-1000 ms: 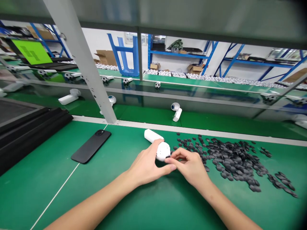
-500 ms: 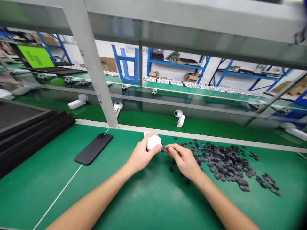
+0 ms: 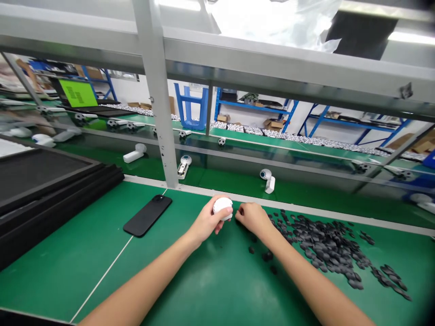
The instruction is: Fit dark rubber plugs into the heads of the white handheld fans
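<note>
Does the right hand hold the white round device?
No, the left hand holds the white round device, and the right hand is apart from it, beside it.

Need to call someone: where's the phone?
In the head view, the black smartphone lies on the green mat, left of your left hand and right of the stacked black trays.

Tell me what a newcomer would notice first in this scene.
The eye goes first to the white round-headed device gripped in the left hand, mid-way along the green workbench. To its right spreads a large heap of dark grey flat pieces, with the right hand near its edge. A black phone lies left of the hands.
</note>
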`<state>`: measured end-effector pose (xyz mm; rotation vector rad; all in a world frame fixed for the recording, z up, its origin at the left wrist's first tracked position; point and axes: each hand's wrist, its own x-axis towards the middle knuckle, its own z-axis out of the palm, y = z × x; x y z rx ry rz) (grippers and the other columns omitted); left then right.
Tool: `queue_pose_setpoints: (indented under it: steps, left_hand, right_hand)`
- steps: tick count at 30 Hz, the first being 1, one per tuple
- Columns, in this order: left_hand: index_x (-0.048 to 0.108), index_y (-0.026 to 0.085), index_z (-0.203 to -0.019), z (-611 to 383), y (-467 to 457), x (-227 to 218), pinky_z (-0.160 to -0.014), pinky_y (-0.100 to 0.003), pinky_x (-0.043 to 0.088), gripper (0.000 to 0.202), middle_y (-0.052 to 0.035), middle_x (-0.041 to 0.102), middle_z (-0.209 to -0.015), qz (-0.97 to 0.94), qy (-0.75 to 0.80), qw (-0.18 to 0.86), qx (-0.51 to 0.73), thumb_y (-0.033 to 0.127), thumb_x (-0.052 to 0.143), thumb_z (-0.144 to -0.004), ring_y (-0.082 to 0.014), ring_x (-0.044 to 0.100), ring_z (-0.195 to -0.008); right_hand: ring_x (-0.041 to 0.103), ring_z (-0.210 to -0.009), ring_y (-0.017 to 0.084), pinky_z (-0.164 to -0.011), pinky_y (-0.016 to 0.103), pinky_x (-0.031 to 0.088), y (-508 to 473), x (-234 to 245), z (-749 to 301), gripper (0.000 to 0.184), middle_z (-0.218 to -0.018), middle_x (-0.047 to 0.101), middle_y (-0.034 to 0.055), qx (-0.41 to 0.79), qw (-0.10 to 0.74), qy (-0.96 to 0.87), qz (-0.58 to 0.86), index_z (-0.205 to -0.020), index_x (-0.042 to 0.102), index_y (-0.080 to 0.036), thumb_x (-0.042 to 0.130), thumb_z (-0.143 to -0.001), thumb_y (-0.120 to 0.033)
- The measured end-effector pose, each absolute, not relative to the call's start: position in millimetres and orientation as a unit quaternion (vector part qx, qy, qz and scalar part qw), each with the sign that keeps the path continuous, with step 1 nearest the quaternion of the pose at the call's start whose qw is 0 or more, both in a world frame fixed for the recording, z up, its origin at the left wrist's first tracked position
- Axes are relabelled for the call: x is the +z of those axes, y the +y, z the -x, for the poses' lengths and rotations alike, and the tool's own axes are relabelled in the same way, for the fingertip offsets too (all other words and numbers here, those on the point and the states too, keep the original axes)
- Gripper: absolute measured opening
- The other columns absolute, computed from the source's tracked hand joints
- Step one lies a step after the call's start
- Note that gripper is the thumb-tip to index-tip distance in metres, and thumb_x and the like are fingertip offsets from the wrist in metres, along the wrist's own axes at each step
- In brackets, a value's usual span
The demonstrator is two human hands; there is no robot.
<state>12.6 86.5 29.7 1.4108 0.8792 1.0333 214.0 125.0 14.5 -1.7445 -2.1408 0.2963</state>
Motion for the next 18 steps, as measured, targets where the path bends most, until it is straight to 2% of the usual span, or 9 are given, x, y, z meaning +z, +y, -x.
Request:
queue_pose_setpoints:
  steps: [3, 5, 8, 10, 13, 16, 18]
  left_hand:
    - [0.047, 0.024, -0.131, -13.5, 88.6, 20.1, -0.048, -0.021, 0.049, 0.055, 0.0018, 0.057, -0.089, -0.611, 0.365, 0.544, 0.445, 0.043, 0.073, -0.086, -0.0088, 0.052, -0.058]
    - [0.045, 0.024, -0.129, -12.7, 90.9, 12.8, -0.051, -0.022, 0.05, 0.055, 0.0029, 0.054, -0.089, -0.622, 0.369, 0.522, 0.451, 0.038, 0.074, -0.085, -0.0092, 0.052, -0.06]
    - [0.045, 0.024, -0.13, -9.7, 93.9, 5.2, -0.061, -0.025, 0.053, 0.051, 0.0016, 0.055, -0.093, -0.639, 0.385, 0.473, 0.469, 0.033, 0.071, -0.087, -0.0113, 0.055, -0.067]
    - [0.046, 0.024, -0.134, -8.5, 94.5, 3.7, -0.077, -0.03, 0.055, 0.051, -0.0026, 0.058, -0.106, -0.65, 0.392, 0.435, 0.483, 0.029, 0.069, -0.088, -0.0161, 0.061, -0.084]
    - [0.051, 0.026, -0.138, -9.7, 92.5, 5.5, -0.1, -0.036, 0.049, 0.053, -0.0074, 0.055, -0.129, -0.673, 0.39, 0.387, 0.495, 0.023, 0.068, -0.088, -0.0232, 0.059, -0.115]
    - [0.056, 0.027, -0.135, -12.8, 88.4, 9.3, -0.101, -0.035, 0.049, 0.047, -0.0074, 0.052, -0.13, -0.696, 0.383, 0.36, 0.489, 0.022, 0.066, -0.089, -0.0227, 0.059, -0.114]
    - [0.057, 0.027, -0.133, -13.6, 85.9, 11.9, -0.096, -0.035, 0.05, 0.044, -0.0072, 0.051, -0.127, -0.703, 0.384, 0.349, 0.485, 0.022, 0.065, -0.09, -0.0217, 0.06, -0.108]
  right_hand:
    - [0.07, -0.08, 0.028, -0.069, 0.032, 0.046, 127.6, 23.8, -215.3, 0.019, -0.077, 0.074, 0.013, 0.13, 0.21, -0.748, 0.616, -0.064, 0.072, -0.017, 0.07, -0.082, -0.023]
    - [0.071, -0.081, 0.028, -0.071, 0.033, 0.049, 125.5, 32.0, -217.9, 0.021, -0.078, 0.076, 0.0107, 0.17, 0.243, -0.746, 0.596, -0.067, 0.074, -0.018, 0.069, -0.084, -0.028]
    - [0.074, -0.081, 0.025, -0.072, 0.033, 0.055, 116.1, 41.7, -218.5, 0.033, -0.084, 0.079, 0.008, 0.257, 0.3, -0.734, 0.552, -0.086, 0.078, -0.018, 0.061, -0.094, -0.047]
    - [0.077, -0.084, 0.025, -0.073, 0.033, 0.059, 107.6, 44.0, -214.6, 0.044, -0.092, 0.08, 0.0105, 0.31, 0.332, -0.717, 0.529, -0.1, 0.075, -0.016, 0.055, -0.097, -0.056]
    - [0.079, -0.089, 0.027, -0.075, 0.035, 0.062, 96.4, 42.7, -204.6, 0.046, -0.094, 0.081, 0.0139, 0.439, 0.406, -0.632, 0.493, -0.102, 0.068, -0.016, 0.07, -0.088, -0.06]
    - [0.079, -0.083, 0.026, -0.074, 0.034, 0.062, 90.3, 42.6, -197.3, 0.048, -0.084, 0.081, 0.0109, 0.543, 0.448, -0.545, 0.456, -0.09, 0.066, -0.017, 0.087, -0.072, -0.056]
    - [0.077, -0.077, 0.023, -0.072, 0.032, 0.061, 88.2, 45.5, -196.7, 0.047, -0.078, 0.079, 0.0079, 0.556, 0.437, -0.543, 0.453, -0.085, 0.068, -0.016, 0.09, -0.069, -0.055]
